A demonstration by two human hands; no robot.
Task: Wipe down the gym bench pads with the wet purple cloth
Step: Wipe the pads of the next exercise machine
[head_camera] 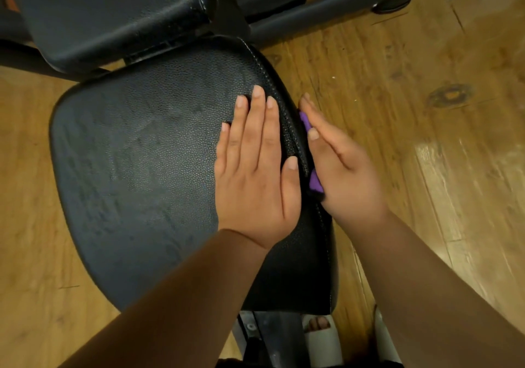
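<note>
Head view, the only feed I have.

Seat pad [136, 168] is black textured vinyl. Its long axis runs from me away toward the back pad [99, 12], narrow end near me and wide end far. Dull smeary streaks show across its top.

Left grip [255, 174] is released: palm down, flat on the pad top by the right edge, fingers straight and together, pointing away from me toward the back pad. It holds nothing.

Right grip [341, 168] is edge-on against the pad's right side wall, fingers straight, tips pointing away and slightly left. It is not clenched; the flat palm presses the purple cloth [316, 181] against the side wall.

The cloth is sandwiched between that palm and the pad's side, just below the stitched seam. Only two purple patches show, one past the thumb and one at the heel of the palm. Its long axis follows the pad edge, near to far. The rest is hidden, so I can't tell how it is folded.

The two grips are close together, with the pad's edge between them.

Wood plank floor [426, 140] lies all around. Dark frame tube [312, 12] at top.
</note>
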